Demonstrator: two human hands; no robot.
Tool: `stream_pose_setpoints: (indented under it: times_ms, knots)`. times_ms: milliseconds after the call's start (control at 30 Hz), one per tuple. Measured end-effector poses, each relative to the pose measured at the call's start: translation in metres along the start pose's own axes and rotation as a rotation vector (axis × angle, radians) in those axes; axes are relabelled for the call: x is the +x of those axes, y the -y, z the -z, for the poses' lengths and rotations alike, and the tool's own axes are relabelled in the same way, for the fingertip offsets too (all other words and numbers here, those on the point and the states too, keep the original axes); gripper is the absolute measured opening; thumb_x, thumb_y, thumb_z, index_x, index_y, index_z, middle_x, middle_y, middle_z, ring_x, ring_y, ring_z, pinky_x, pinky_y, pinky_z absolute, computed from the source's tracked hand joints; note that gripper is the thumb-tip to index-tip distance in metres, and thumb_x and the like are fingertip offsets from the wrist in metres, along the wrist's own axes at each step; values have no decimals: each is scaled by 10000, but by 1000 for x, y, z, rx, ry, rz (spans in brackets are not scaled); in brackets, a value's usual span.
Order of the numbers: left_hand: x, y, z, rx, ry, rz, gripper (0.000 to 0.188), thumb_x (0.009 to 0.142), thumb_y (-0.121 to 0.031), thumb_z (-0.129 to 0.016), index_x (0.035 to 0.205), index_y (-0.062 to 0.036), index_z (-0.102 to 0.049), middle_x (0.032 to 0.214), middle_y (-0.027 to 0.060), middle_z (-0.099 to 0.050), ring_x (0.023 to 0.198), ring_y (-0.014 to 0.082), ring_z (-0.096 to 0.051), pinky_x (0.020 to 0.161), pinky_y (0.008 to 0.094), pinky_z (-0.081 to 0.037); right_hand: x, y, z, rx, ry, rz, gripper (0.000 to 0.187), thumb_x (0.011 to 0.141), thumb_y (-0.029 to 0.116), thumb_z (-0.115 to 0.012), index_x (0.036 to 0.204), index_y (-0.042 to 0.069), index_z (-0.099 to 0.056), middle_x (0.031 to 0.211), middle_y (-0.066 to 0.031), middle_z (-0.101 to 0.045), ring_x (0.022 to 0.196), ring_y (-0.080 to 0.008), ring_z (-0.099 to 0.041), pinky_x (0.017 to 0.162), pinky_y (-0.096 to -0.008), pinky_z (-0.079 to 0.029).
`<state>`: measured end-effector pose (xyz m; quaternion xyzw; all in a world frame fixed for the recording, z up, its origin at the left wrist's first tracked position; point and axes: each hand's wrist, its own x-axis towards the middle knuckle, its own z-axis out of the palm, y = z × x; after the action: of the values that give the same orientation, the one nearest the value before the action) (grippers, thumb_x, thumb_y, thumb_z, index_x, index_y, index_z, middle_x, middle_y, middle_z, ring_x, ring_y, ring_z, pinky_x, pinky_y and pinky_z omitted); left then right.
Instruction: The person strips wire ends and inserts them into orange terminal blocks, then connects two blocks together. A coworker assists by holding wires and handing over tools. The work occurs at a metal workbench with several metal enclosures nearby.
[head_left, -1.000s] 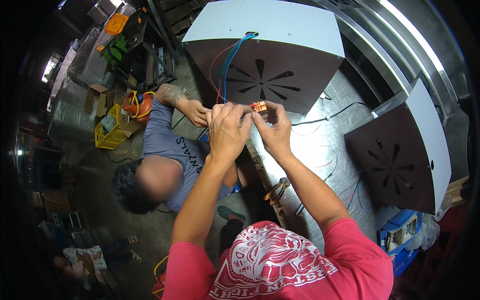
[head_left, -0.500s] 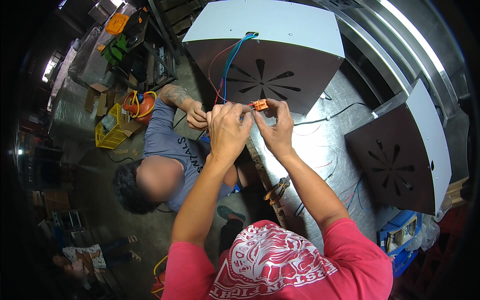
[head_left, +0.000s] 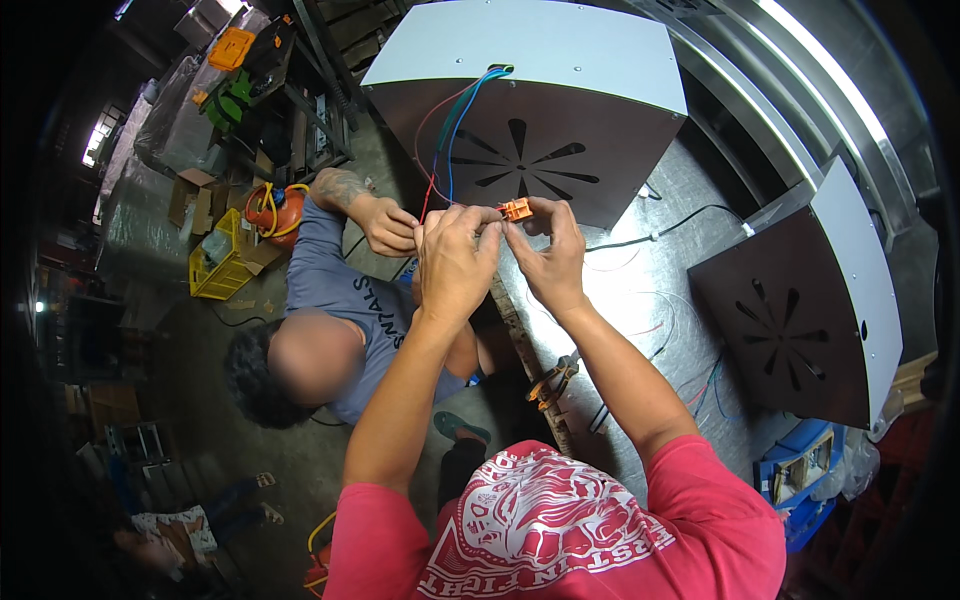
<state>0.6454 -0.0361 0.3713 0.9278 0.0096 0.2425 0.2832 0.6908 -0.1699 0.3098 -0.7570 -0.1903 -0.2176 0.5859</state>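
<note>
Between the fingertips of my right hand (head_left: 552, 262) is a small orange terminal block (head_left: 516, 209). My left hand (head_left: 458, 258) is closed in a pinch just left of it, on thin wire whose tip is hidden by the fingers. A red wire (head_left: 430, 195) and blue wires (head_left: 453, 140) hang from a hole in the large white-topped metal box (head_left: 600, 130) and run down to my left hand. Close by on the left, a co-worker's hand (head_left: 387, 226) touches the red wire's area.
Pliers (head_left: 553, 383) lie at the edge of the metal table (head_left: 625, 325). A second vented box (head_left: 790, 310) stands right, with a black cable (head_left: 690, 218) and loose wires nearby. The crouching co-worker (head_left: 345, 300) is left, before a yellow crate (head_left: 215, 265) and an orange gas cylinder (head_left: 280, 212).
The co-worker's hand has shifted slightly, and the red wire beside it now runs straighter. My hands have barely moved and keep hold of the terminal block and the wire.
</note>
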Motion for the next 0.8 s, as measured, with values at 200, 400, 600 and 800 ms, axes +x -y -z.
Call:
stream_pose_setpoints:
  times_ms: [200,400,600,800]
  knots:
    - [-2,6,-3,-61,8,25,158,892,-184,-717,982,-60,-756,933,103,-727,969,303,-624,906,422,-458,0,3,1,39,56,-69,370,862,150,-825,1129,-20,-635,967,-100,-679,826,-171,-671,728,-312,-544]
    - [-2,13,-5,-84,4,26,150,890,-177,-722,984,-66,-760,959,89,-746,960,290,-627,910,421,-465,3,2,5,12,129,-61,361,857,171,-835,1117,-5,-656,961,-94,-670,807,-168,-655,701,-315,-532]
    - [-3,14,-5,-78,-33,-38,119,874,-149,-741,957,-64,-753,961,74,-757,939,276,-635,873,396,-482,7,1,13,-9,196,-28,356,858,182,-835,1111,-7,-670,960,-95,-669,803,-173,-652,691,-309,-527]
    - [-3,14,-4,-117,-12,-61,108,868,-108,-753,951,-43,-730,895,83,-751,785,239,-660,804,367,-514,11,4,18,18,264,-67,354,861,190,-832,1104,-13,-675,956,-97,-671,814,-181,-661,684,-307,-523]
